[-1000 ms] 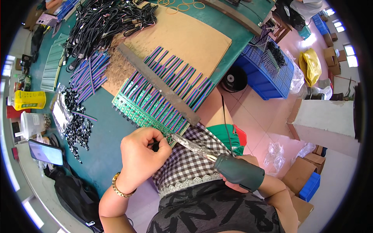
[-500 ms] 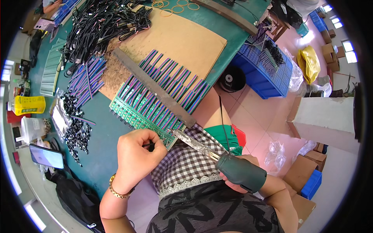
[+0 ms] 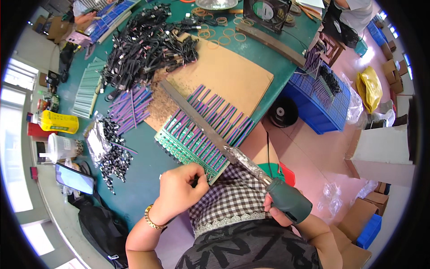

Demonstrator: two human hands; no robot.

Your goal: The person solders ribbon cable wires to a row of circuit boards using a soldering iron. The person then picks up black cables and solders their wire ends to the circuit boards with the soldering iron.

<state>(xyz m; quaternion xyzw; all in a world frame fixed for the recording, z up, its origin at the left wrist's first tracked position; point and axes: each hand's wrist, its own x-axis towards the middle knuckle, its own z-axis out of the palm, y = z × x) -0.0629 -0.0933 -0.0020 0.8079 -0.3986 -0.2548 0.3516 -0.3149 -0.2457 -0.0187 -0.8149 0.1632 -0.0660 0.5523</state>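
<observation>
My right hand [image 3: 278, 210] grips a large soldering iron by its dark green handle [image 3: 291, 201]. Its worn metal shaft [image 3: 248, 163] points up and left, and the tip lies over the near end of a flat metal bar [image 3: 195, 119]. That bar presses across rows of multicoloured ribbon wires [image 3: 224, 112] laid along a green circuit board panel [image 3: 183, 150]. At the panel's near corner my left hand [image 3: 181, 190] is closed in a pinch. Something dark shows between its fingers, too hidden to name.
Black cables [image 3: 148, 45] are heaped on the green table [image 3: 143, 161], beside loose ribbon wires [image 3: 130, 107] and small black parts [image 3: 114, 168]. A phone [image 3: 75, 178] and yellow bottle [image 3: 58, 122] stand left. Right of the table is a blue crate [image 3: 318, 119]; a fan [image 3: 266, 13] sits at the back.
The whole view has shifted, with the scene now lower and further right. The iron's tip has moved from the panel's near edge to over the bar's end. My left hand stays by the panel's corner.
</observation>
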